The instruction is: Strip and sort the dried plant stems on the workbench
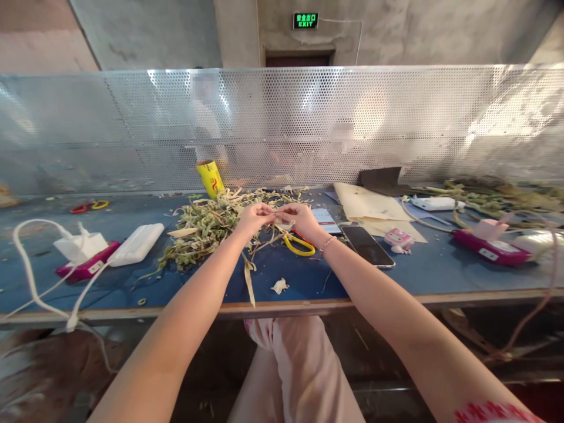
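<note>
Both of my hands meet over the front of a heap of dried, curled plant leaves and stems (200,226). The fingertips of my left hand (258,216) are pinched together close to those of my right hand (297,216), which are also pinched. Something thin and pale seems to be between them, but it is too small to name. Scissors (301,245) with yellow and red handles lie just below my right hand, partly covered by it. A long pale dry strip (249,281) hangs down toward the table's front edge, left of a small whitish scrap (279,286).
A yellow tube (210,178) stands behind the heap. Right are a phone (368,247), a pink toy (399,239) and brown paper (370,202). Cabled magenta power strips (491,247) sit at both sides. A perforated metal screen (286,123) runs along the blue table's back; blurred people are behind it.
</note>
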A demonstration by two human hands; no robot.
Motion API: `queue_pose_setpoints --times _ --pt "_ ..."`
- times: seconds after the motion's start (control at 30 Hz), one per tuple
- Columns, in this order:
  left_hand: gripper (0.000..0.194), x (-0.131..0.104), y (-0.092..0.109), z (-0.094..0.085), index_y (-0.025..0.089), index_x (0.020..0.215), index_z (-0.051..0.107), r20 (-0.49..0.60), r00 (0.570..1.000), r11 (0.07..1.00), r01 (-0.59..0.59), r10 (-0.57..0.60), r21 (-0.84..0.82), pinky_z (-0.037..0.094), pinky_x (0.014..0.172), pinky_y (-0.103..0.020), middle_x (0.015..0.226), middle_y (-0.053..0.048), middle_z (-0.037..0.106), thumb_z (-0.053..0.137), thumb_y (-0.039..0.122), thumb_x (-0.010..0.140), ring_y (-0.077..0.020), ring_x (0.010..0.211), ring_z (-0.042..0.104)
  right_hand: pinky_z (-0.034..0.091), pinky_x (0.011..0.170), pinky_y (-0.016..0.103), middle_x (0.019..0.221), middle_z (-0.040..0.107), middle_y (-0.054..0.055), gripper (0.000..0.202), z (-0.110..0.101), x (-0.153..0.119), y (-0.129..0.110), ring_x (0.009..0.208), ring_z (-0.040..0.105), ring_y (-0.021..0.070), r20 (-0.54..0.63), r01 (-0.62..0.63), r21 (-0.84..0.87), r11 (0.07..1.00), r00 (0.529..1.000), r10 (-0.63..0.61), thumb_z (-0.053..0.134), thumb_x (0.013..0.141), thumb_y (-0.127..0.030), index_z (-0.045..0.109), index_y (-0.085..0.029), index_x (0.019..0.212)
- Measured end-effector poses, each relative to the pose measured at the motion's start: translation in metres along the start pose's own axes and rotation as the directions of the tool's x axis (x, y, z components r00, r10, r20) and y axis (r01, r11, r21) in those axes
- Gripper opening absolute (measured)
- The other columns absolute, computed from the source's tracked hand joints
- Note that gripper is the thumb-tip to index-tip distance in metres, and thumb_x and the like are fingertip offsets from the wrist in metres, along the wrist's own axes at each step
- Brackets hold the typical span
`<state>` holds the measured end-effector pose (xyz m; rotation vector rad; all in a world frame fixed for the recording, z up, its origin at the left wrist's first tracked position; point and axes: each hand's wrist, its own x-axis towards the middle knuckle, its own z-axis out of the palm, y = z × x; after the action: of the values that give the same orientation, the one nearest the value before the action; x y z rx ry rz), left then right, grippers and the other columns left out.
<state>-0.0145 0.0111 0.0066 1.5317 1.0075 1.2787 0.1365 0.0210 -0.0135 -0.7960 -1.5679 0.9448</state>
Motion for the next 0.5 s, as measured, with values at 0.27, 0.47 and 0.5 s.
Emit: queue_pose_setpoints --times 0.27,0.47,0.5 --pt "0.019 -0.0026 0.0038 -0.0004 0.012 0.062 0.060 -0.011 0.996 0.992 0.091 -0.093 -0.089 0.049 0.065 -0.029 0.055 0.001 0.061 0.073 0.019 0.050 -0.0092 0.053 0.057 0.042 0.061 0.026 0.062 0.060 -0.001 0.026 -0.0019 0.0017 -0.0029 0.058 0.052 0.0095 0.023 -0.056 0.049 0.997 0.998 0.055 0.069 0.054 -0.036 0.061 -0.016 0.068" --pt "0.019 -0.0005 0.0027 -0.0012 0.011 0.061 0.061 -0.021 0.990 0.979 0.137 -0.142 -0.154 0.050 0.067 -0.029 0.054 0.000 0.061 0.074 0.015 0.047 -0.0101 0.053 0.058 0.041 0.060 0.025 0.064 0.061 0.000 0.029 -0.0022 0.0015 -0.0011 0.059 0.053 0.0097 0.042 -0.021 0.079 0.997 0.999 0.018 0.070 0.054 -0.039 0.061 -0.016 0.069" --pt "0.020 0.0004 0.0014 -0.0012 0.011 0.060 0.061 -0.037 0.991 0.984 0.120 -0.126 -0.134 0.050 0.066 -0.030 0.053 0.000 0.060 0.075 0.017 0.047 -0.0099 0.052 0.057 0.041 0.059 0.025 0.064 0.060 0.000 0.030 -0.0014 0.0011 -0.0010 0.059 0.052 0.0095 0.034 -0.036 0.102 0.994 0.999 0.033 0.070 0.053 -0.039 0.061 -0.016 0.069"
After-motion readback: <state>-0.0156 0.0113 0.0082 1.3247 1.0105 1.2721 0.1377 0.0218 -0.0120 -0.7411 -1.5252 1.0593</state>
